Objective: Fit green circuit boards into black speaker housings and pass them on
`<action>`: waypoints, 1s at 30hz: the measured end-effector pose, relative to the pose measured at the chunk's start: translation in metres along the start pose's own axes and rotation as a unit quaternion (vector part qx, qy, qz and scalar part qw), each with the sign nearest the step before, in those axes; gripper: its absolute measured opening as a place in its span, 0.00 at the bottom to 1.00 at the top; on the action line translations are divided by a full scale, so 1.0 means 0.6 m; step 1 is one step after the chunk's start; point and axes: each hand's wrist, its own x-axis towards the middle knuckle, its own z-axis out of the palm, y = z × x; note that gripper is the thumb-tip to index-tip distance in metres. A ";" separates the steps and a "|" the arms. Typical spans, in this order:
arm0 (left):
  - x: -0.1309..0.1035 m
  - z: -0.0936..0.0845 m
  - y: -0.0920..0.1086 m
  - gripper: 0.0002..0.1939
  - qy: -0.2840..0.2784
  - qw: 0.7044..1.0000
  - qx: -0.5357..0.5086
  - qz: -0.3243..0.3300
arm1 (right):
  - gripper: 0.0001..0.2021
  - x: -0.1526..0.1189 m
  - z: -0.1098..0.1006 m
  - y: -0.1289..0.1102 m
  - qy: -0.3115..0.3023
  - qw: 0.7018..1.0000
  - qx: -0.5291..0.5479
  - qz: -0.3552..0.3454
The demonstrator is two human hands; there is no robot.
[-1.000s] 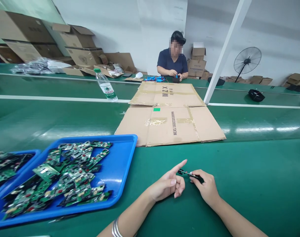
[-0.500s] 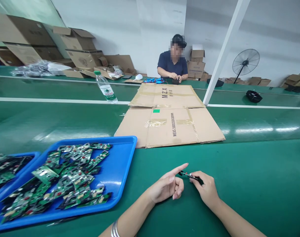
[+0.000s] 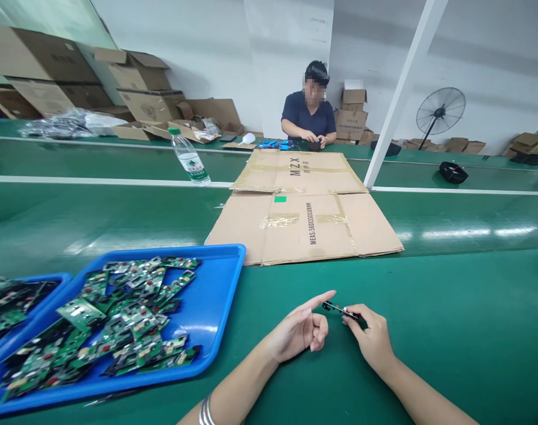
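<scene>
Between the thumb and fingers of my right hand (image 3: 372,336) is a small circuit board (image 3: 337,309), seen almost edge-on, with dark parts on it. My left hand (image 3: 297,335) is just left of the board, index finger stretched out by the board's far end and the other fingers loosely curled. Nothing is held in it; whether the fingertip touches the board I cannot tell. To the left, a blue tray (image 3: 222,319) holds a loose pile of green circuit boards (image 3: 136,319). Both hands are above the green tabletop (image 3: 463,330).
A second blue tray (image 3: 65,278) with boards stands at the left edge. Flattened cardboard (image 3: 290,227) lies ahead, with a water bottle (image 3: 191,162) to its left. A white post (image 3: 401,100) rises at right. Across the table sits a person (image 3: 310,112) working with their hands.
The board has tilted slightly in my right hand, its far end now a little apart from my left index finger. Both hands have otherwise barely moved.
</scene>
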 end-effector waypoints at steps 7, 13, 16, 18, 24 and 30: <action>0.000 0.002 0.000 0.31 0.004 1.000 -0.014 0.013 | 0.07 0.000 -0.001 0.000 0.014 1.000 0.000 0.010; 0.000 0.002 0.000 0.32 0.000 1.000 -0.012 0.007 | 0.06 0.000 0.002 0.001 -0.014 1.000 0.004 -0.017; 0.000 0.003 0.000 0.32 0.000 1.000 -0.012 0.002 | 0.05 -0.002 0.005 0.000 -0.024 0.999 0.007 -0.046; -0.001 0.003 0.001 0.33 0.002 1.000 -0.010 0.000 | 0.05 -0.003 0.006 0.000 -0.021 0.999 0.005 -0.039; 0.000 0.004 0.002 0.32 0.004 1.000 -0.012 0.003 | 0.04 -0.002 0.002 0.000 0.003 1.000 -0.001 0.008; 0.000 0.005 0.002 0.32 0.005 1.000 -0.010 0.000 | 0.04 -0.003 0.004 0.003 -0.008 1.000 0.000 -0.013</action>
